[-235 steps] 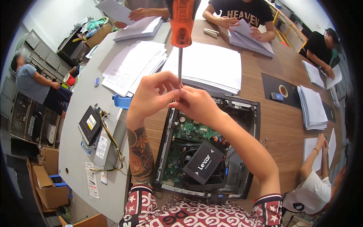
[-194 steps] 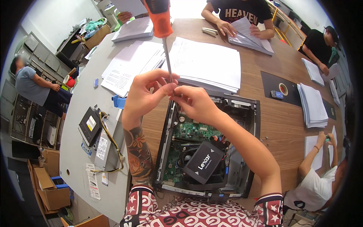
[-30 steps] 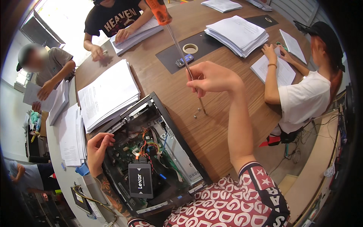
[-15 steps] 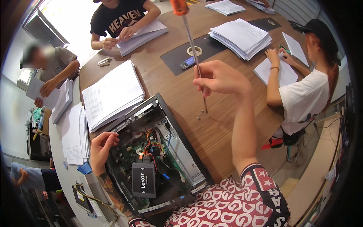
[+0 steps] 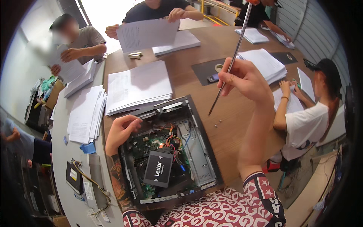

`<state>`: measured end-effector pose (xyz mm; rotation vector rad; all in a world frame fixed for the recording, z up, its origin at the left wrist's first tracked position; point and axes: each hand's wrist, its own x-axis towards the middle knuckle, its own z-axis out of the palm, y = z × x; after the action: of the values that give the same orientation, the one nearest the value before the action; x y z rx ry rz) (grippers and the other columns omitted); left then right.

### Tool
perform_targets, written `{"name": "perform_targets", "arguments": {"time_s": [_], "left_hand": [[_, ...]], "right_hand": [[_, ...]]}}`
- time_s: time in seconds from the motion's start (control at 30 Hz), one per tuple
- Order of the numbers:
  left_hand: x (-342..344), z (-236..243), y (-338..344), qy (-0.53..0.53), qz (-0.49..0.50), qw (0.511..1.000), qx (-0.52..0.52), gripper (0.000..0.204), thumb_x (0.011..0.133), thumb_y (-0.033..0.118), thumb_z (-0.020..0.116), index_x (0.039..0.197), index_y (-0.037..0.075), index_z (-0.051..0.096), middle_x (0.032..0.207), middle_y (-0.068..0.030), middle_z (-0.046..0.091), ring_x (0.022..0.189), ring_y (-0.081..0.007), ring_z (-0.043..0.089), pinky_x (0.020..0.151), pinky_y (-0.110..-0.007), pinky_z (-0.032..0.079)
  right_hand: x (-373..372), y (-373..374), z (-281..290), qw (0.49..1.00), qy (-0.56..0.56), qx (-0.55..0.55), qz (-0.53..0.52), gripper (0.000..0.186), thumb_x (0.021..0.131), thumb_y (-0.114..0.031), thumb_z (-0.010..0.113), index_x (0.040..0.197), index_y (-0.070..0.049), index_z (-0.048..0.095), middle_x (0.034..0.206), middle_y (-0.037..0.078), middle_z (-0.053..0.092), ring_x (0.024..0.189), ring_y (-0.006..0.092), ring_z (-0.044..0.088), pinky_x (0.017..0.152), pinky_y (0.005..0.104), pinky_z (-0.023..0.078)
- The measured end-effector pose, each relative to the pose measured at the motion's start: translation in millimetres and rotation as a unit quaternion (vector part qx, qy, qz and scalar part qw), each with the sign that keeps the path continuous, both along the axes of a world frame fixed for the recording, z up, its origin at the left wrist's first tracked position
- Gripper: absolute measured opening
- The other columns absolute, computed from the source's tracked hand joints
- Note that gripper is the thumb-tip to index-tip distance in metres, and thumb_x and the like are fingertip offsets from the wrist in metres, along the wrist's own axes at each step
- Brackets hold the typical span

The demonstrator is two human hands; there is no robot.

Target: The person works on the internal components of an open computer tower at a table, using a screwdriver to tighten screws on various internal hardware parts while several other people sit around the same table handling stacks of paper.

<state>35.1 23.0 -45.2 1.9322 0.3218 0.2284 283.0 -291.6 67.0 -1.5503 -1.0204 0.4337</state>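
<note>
My right hand (image 5: 245, 81) grips a long screwdriver (image 5: 229, 70) by its metal shaft; the orange handle is cut off by the top edge. Its tip points down above the table, beside a few tiny screws (image 5: 218, 123). An open desktop computer case (image 5: 204, 151) lies in front of me, with coloured wires and a green circuit board inside. A black solid-state drive (image 5: 159, 169) rests tilted on the parts within. My left hand (image 5: 123, 132) is at the case's left rim, fingers curled together over the edge; whatever they may pinch is hidden.
Paper stacks (image 5: 140, 85) stand beyond the case. A roll of tape (image 5: 219, 68) sits on a dark table panel. Left lie a blue plastic piece (image 5: 87, 148) and a metal box with cables (image 5: 92, 178). Several people handle papers around the table.
The view has shifted, so the table and case sit differently in the picture. The screwdriver now slants more, its tip nearer the case. Across the table, a person has lifted a sheet.
</note>
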Motion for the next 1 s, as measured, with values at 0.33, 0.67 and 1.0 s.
{"name": "perform_targets", "arguments": {"time_s": [0.33,0.67,1.0], "left_hand": [[-6.3,2.4,11.4,-0.141,0.013,0.988,-0.058,0.026,0.099,0.014,0.051,0.112,-0.003,0.066,0.097,-0.0082,0.069,0.085,-0.0113,0.063,0.074,-0.025,0.051],[-14.7,2.9,14.2,-0.167,-0.066,0.974,-0.137,0.040,0.087,0.015,0.050,0.118,-0.005,0.065,0.109,-0.0140,0.069,0.095,-0.0188,0.064,0.084,-0.031,0.049],[-8.6,-1.3,9.6,-0.100,-0.099,0.990,-0.023,0.041,0.078,-0.003,0.054,0.118,-0.001,0.064,0.106,-0.0089,0.071,0.097,-0.0129,0.064,0.083,-0.026,0.050]], "right_hand": [[-59.5,137.2,14.9,0.984,0.007,0.080,0.162,0.016,0.096,-0.012,0.061,0.087,0.001,0.057,0.075,0.007,0.067,0.061,0.0119,0.066,0.056,0.0242,0.052],[-76.4,182.9,22.8,0.973,-0.002,0.066,0.221,0.017,0.095,-0.012,0.061,0.089,0.003,0.057,0.075,0.008,0.067,0.064,0.0128,0.068,0.055,0.0253,0.055],[-69.4,177.5,-10.7,0.977,0.039,0.083,0.193,0.015,0.097,-0.012,0.059,0.090,0.001,0.058,0.076,0.008,0.067,0.064,0.0121,0.067,0.059,0.0252,0.054]]}}
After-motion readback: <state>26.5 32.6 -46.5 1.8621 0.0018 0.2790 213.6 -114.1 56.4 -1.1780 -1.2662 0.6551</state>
